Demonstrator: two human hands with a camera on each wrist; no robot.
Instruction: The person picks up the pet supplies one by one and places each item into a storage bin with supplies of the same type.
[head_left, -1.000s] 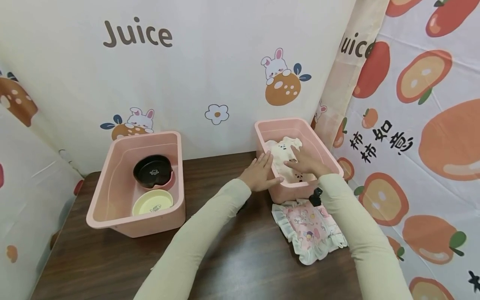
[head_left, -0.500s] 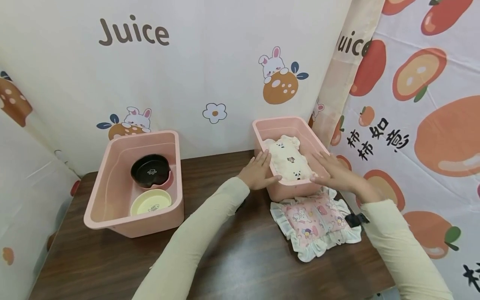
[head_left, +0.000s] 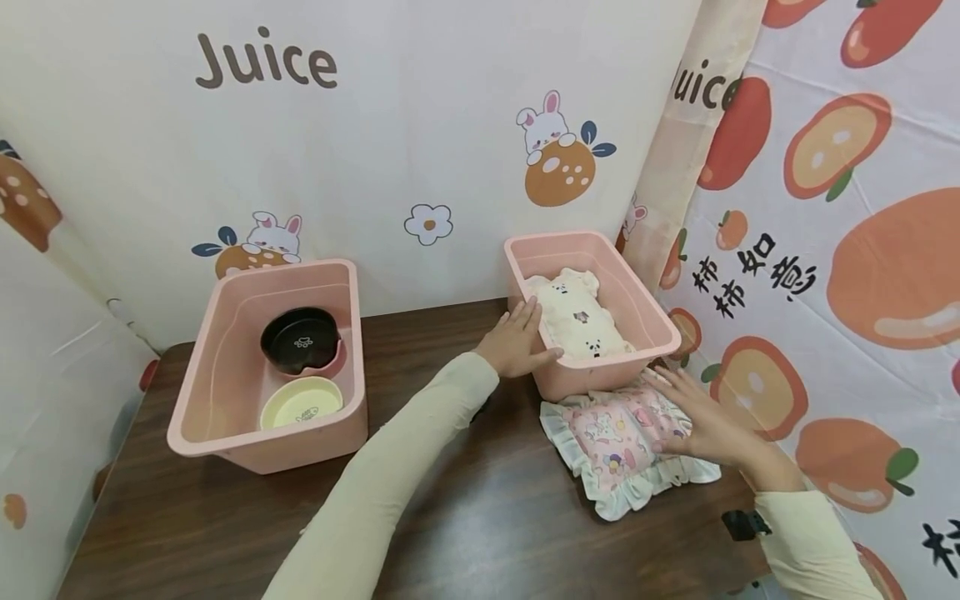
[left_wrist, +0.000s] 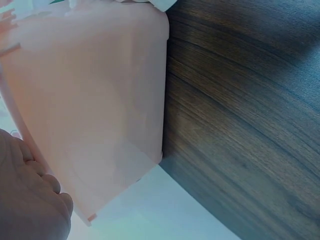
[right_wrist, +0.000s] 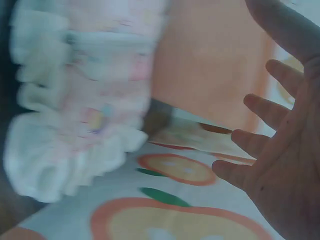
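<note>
My left hand (head_left: 514, 342) rests with straight fingers on the left rim of the right-hand pink bin (head_left: 551, 382). Inside that bin lies a cream ruffled cushion (head_left: 568, 310) printed with small faces. My right hand (head_left: 708, 423) is spread over the right part of a pink pillow with white frills (head_left: 606, 442), which lies on the table in front of the bin. In the right wrist view, the fingers (right_wrist: 267, 112) stand apart with nothing between them, and the frilled pillow (right_wrist: 105, 100) is off to the left.
A larger pink bin (head_left: 198, 417) stands at the left of the dark wooden table (head_left: 480, 517). It holds a black bowl (head_left: 300, 340) and a yellow dish (head_left: 300, 404). A printed cloth backdrop (head_left: 420, 125) rises behind, and a fruit-patterned one (head_left: 795, 350) closes the right side.
My right hand has come out of the right-hand bin, off the cream cushion, and down toward the frilled pillow. The left hand has stayed at the bin's rim.
</note>
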